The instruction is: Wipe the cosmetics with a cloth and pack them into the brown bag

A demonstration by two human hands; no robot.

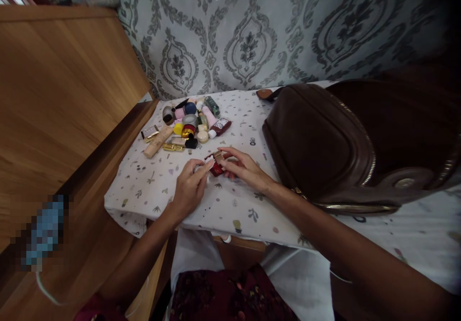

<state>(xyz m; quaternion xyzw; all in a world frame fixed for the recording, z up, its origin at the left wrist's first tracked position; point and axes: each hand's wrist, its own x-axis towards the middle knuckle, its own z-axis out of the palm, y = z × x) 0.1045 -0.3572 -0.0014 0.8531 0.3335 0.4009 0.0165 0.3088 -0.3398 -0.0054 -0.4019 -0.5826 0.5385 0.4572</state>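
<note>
A small red bottle (pixel 216 169) with a gold cap (pixel 218 157) is between my hands, just above the patterned cloth. My right hand (pixel 244 168) is closed around its right side, with thumb and fingers at the cap and the red body. My left hand (pixel 190 183) is closed, its fingers curled and its thumb and forefinger meeting at the bottle's left side. Something whitish shows at those left fingertips, too small to make out. Beyond my hands lies a cluster of cosmetics, including a beige tube (pixel 157 142), a gold lipstick tube (pixel 173 147) and a dark red bottle (pixel 221 126) with a white cap.
A large brown leather bag (pixel 320 138) stands on the right of the white printed cloth (pixel 144 186). A wooden cabinet (pixel 65 66) rises on the left. Patterned wallpaper (pixel 248 47) backs the table. A blurred-out blue object (pixel 45 232) is at the lower left.
</note>
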